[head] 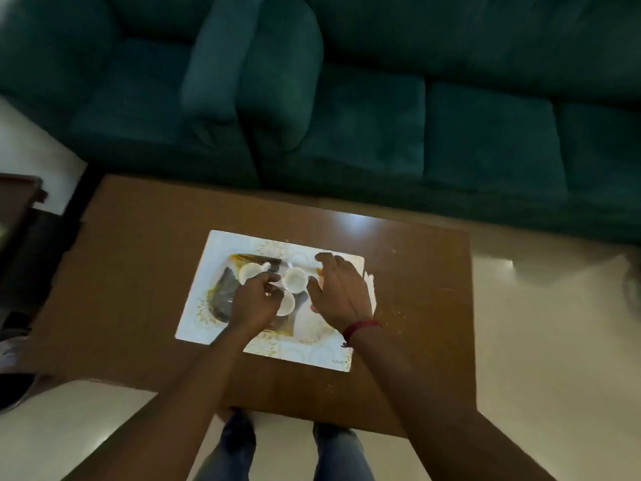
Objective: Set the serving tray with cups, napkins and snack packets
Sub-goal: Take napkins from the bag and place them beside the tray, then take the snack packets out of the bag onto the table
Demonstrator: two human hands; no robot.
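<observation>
3 cups (295, 280) on tray (222, 251), tray on table (138, 237), sofa (381, 98) behind.

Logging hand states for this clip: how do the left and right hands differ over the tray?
The left hand is curled, its fingers pinched among the cups; the right hand is spread open, seemingly holding nothing. The right wrist wears a red band; the left is bare. Both hover over the tray.

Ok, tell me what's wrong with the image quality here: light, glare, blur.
Head view: the room is dim, the sofa nearly black-green; glare flares on the table near its far edge and on the floor; wide-angle bending curves the table's edges; the cups and both hands are soft, details smeared.
</observation>
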